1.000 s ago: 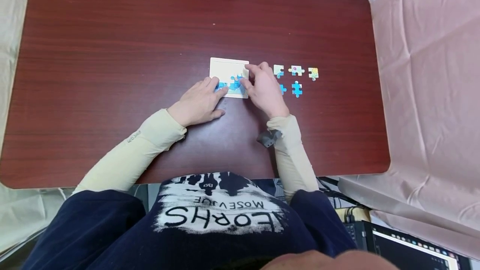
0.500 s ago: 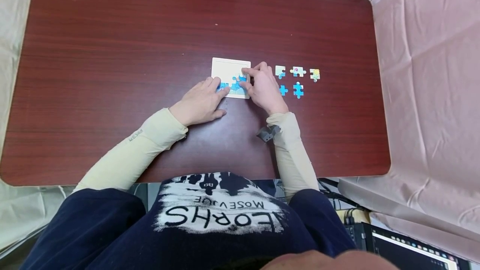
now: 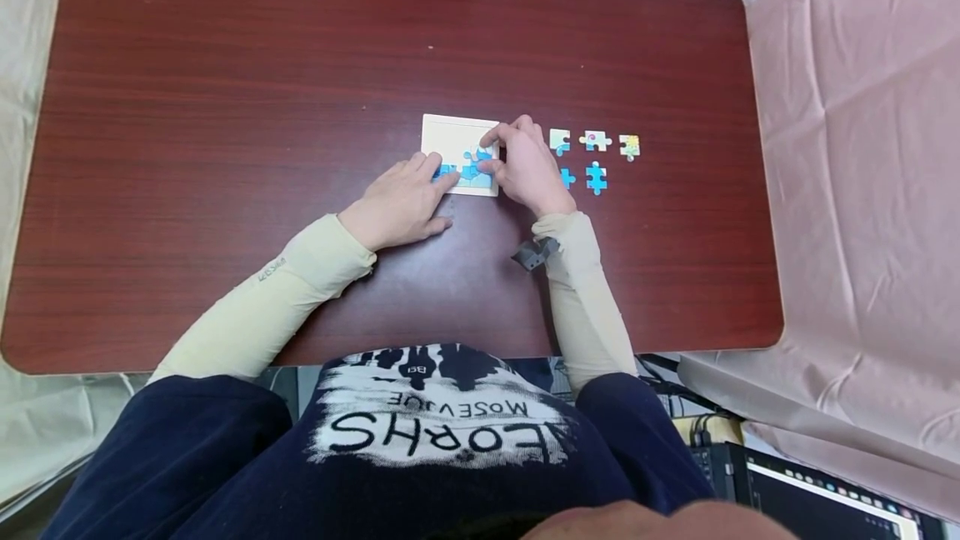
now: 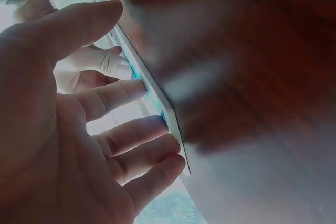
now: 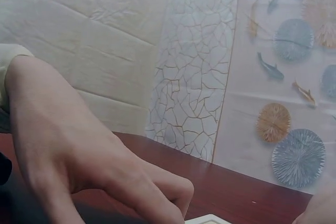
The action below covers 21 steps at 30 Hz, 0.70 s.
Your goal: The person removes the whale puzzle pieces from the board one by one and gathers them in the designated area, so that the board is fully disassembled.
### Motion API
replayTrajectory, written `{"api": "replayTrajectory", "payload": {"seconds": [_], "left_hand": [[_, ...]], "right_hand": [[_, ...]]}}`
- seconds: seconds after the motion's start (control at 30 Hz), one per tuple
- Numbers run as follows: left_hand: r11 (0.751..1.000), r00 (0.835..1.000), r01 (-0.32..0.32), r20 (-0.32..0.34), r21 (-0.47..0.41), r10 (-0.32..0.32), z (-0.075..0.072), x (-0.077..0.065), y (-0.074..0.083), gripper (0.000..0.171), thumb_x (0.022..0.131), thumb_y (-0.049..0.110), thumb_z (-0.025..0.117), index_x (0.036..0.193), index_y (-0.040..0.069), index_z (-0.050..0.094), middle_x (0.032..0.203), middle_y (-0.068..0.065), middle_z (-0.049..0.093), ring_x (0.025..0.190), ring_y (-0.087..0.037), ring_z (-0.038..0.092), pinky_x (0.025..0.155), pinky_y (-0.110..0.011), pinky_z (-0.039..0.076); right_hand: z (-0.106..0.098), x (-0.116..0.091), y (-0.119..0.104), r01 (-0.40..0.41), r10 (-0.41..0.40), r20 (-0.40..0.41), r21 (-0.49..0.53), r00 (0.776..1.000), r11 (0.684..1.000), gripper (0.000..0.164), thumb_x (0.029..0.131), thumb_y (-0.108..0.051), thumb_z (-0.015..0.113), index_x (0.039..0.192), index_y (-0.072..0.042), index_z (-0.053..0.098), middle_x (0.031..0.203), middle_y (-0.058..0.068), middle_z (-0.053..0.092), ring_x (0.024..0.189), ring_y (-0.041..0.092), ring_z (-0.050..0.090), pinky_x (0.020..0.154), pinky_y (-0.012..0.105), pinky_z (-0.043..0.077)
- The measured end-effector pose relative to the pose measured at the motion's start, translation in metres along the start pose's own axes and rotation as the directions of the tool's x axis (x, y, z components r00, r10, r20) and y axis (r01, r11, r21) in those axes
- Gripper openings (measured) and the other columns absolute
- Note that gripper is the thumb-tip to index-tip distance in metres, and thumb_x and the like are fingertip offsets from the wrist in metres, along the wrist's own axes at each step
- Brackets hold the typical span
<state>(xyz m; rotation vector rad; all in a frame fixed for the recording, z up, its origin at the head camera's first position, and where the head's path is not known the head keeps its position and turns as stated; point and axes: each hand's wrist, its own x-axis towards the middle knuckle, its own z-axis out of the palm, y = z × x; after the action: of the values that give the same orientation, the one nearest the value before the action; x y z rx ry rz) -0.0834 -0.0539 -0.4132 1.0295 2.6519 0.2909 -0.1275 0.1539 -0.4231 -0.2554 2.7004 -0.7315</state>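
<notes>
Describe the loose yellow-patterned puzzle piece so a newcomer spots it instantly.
On the dark red table, find the pale puzzle tray near the middle. In the head view, loose pieces lie in two rows to its right; follow the farther row to its right end. The yellow-patterned piece is there, the only visible loose one with a yellow patch.

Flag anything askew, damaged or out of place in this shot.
Nothing stands out: five loose multicoloured jigsaw pieces lie in two tidy rows on the dark red wood-grain table, and the cream rectangular puzzle tray looks undamaged where uncovered.
</notes>
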Motion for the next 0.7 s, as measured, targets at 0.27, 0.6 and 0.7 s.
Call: {"api": "replayTrajectory", "payload": {"seconds": [0.27, 0.6, 0.7], "left_hand": [[1.000, 1.000, -0.008, -0.007, 0.018, 0.008, 0.0001, 0.0006, 0.0010, 0.066, 0.090, 0.036, 0.063, 0.148, 0.012, 0.041, 0.115, -0.019, 0.044, 0.104, -0.034, 0.043, 0.092, -0.046, 0.039], [0.998, 1.000, 0.005, 0.017, 0.070, -0.006, 0.0018, 0.0056, 0.0051, 0.068, 0.090, 0.043, 0.063, 0.147, 0.012, 0.044, 0.115, -0.021, 0.042, 0.103, -0.035, 0.041, 0.094, -0.046, 0.039], [0.998, 1.000, 0.003, 0.011, 0.070, -0.004, 0.0018, 0.0059, 0.0060, 0.068, 0.089, 0.044, 0.063, 0.147, 0.012, 0.044, 0.116, -0.021, 0.042, 0.103, -0.035, 0.041, 0.093, -0.046, 0.039]], "right_hand": [[-0.0030, 0.0053, -0.0046, -0.011, 0.012, 0.011, -0.025, 1.000, 1.000, 0.024, 0.091, -0.022, 0.068, 0.112, -0.014, 0.061, 0.107, 0.007, 0.045, 0.109, 0.025, 0.038, 0.084, 0.034, 0.042], [-0.0022, 0.0041, -0.0059, -0.008, 0.008, 0.020, 0.015, 1.000, 1.000, 0.022, 0.091, -0.020, 0.069, 0.108, -0.015, 0.056, 0.099, 0.005, 0.047, 0.104, 0.023, 0.041, 0.078, 0.034, 0.042], [-0.0026, 0.0033, -0.0056, -0.007, 0.007, 0.020, 0.025, 1.000, 1.000, 0.022, 0.091, -0.020, 0.069, 0.107, -0.015, 0.055, 0.097, 0.005, 0.048, 0.099, 0.022, 0.042, 0.077, 0.035, 0.041]]}}
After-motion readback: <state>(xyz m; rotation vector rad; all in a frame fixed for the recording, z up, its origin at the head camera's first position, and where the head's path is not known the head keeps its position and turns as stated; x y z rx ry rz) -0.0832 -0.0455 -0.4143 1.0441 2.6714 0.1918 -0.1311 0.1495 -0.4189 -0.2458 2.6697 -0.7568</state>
